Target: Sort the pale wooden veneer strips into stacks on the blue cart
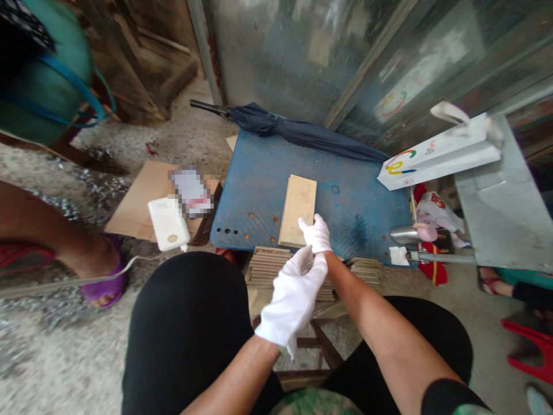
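Observation:
Both my hands wear white cloth gloves and meet above the near edge of a blue table [259,167]. The fingers of my left hand [290,300] are closed at the wrist of my right hand, on the cuff of the white glove there. My right hand [317,234] holds nothing that I can see; its fingers are partly apart. Just beyond it lies a flat, pale wooden board [299,207], perhaps with another beneath it. Below my hands, stacks of thin boards [266,266] stand at the table's near side, partly hidden by my arms.
A folded dark umbrella [311,135] lies along the far edge. To the right are a white paper bag [444,151], a metal cup [404,234] and a grey panel [505,213]. On the left, a white power bank [169,223] rests on cardboard [133,202]; another person's foot [103,276] is nearby.

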`<state>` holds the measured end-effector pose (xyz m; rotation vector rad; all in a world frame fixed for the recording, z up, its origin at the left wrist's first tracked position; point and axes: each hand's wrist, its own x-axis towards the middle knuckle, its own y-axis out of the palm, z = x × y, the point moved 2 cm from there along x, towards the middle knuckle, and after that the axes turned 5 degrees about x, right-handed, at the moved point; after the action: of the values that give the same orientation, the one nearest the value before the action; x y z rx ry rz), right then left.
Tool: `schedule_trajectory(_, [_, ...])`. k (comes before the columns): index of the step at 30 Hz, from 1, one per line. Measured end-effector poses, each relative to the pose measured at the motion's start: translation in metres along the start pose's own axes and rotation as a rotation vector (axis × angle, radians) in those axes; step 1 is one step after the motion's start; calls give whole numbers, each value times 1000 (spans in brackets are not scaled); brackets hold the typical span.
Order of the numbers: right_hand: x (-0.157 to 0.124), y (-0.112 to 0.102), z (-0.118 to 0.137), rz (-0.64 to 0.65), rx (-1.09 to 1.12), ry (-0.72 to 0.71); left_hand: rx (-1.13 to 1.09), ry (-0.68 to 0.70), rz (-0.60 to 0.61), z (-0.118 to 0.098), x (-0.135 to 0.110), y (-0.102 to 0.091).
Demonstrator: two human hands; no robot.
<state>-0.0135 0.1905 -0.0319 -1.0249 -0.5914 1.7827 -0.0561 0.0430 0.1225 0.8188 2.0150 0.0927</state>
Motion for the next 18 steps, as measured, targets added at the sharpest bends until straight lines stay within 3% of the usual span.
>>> schedule_trajectory(9, [-79,-37,-73,89,360,92,405,92,-51,13,12,-8])
schedule_trajectory(13, [-123,-54,-110,42,559,133,676,166,3,23,17,-11])
schedule_trajectory(18, [-177,-83,-112,108,711,85,954,229,25,33,15,-11])
